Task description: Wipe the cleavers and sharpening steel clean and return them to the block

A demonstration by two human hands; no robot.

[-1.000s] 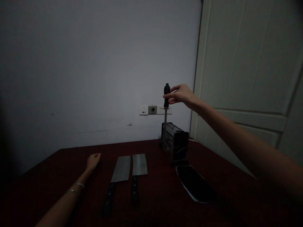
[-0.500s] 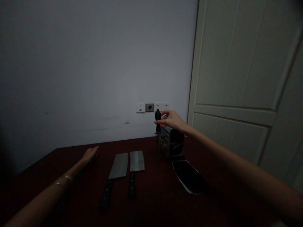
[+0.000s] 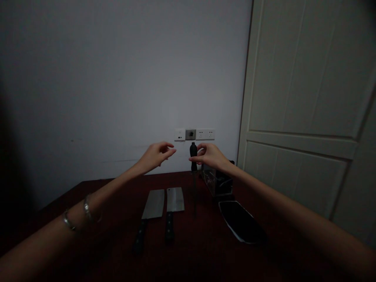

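Observation:
My right hand pinches the black handle of a sharpening steel between thumb and fingers. The steel hangs upright, its thin dark rod pointing down over the table. To its left, my left hand is raised with thumb and fingers apart, holding nothing and not touching the steel. Below my left hand lie a broad cleaver and a smaller cleaver side by side, black handles towards me. A dark, glossy knife block stands just behind and below my right hand, partly hidden by it.
A flat black piece with a pale edge lies on the dark red table, in front of the block. Behind the table is a pale wall with sockets. A panelled door stands at the right.
My left hand has risen from the table at the left and moved right, close to the steel. The steel has shifted slightly away from the block, still in my right hand.

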